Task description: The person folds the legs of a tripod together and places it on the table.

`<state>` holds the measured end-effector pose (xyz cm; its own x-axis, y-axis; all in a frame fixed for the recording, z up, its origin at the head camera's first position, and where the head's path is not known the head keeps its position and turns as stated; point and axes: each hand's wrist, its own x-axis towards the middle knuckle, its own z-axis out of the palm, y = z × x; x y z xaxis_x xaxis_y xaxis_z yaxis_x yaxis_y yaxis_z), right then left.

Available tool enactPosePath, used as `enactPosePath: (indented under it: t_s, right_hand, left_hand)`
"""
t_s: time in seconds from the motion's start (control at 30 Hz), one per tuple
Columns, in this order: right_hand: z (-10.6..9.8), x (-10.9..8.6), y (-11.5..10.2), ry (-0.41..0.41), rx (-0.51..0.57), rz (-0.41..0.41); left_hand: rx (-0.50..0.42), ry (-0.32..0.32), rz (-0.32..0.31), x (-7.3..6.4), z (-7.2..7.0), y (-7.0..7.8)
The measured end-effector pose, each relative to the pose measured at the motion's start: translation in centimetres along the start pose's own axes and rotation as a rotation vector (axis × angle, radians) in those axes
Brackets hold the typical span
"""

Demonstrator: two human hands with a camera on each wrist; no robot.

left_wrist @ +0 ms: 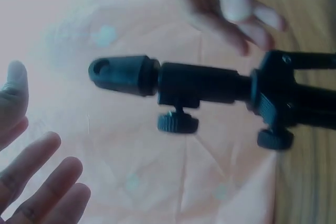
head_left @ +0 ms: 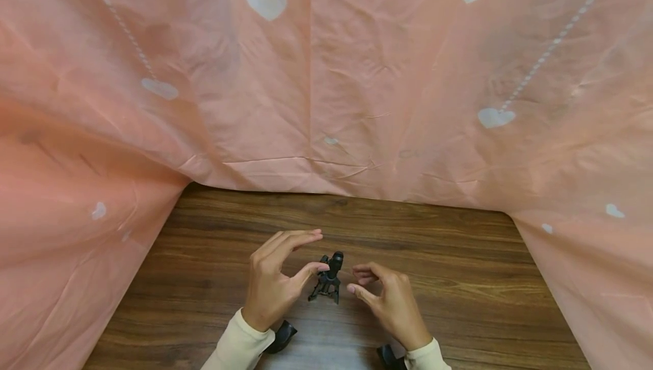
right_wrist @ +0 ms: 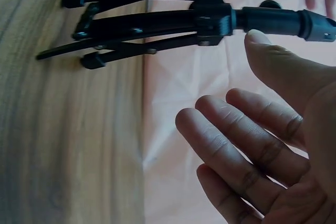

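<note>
two hands of yours frame the work, and neither holds anything. the grip of your left hand (head_left: 275, 285) is wide, its fingers reaching out long and its thumb set well below them. the grip of your right hand (head_left: 393, 299) is narrower as seen from the head, its fingers loosely bent and its thumb apart from them. between your hands stands a small black tripod (head_left: 334, 271), upright on the tabletop (head_left: 459, 256). from the head, your left thumb overlaps the tripod's edge, but your left wrist view shows a gap there; your right thumb is near the column, with a gap as well.

the tripod's top piece (left_wrist: 121, 74) is tapered and has a round hole near its tip. below it you see an upper knob (left_wrist: 178, 123) on the column and a lower knob (left_wrist: 275, 139) nearer the legs (right_wrist: 142, 23), which spread towards their feet.

you wear cream sleeves (head_left: 237, 341). beyond the wood-grained tabletop, a pink cloth (head_left: 357, 75) with white hearts (head_left: 265, 1) surrounds the far edge and both sides.
</note>
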<state>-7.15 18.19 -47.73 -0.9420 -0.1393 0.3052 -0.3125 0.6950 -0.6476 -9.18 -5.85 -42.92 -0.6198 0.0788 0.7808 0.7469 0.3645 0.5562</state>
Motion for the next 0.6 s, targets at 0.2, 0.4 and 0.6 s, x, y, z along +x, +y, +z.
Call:
enactPosePath:
  t_s: [0.2,0.4,0.6]
  right_hand:
    - [1.1,-0.5,1.0,-0.026,0.033,0.022]
    - [2.1,-1.0,1.8,-0.062,0.060,0.030]
    - [3.0,-1.2,2.2,-0.090,0.079,0.034]
  left_hand:
    - [-0.024,-0.023,0.037,0.4,1.5,0.2]
    - [-0.029,-0.088,0.020,0.1,2.6,-0.1]
    - [-0.065,-0.145,-0.015,-0.2,3.2,-0.3]
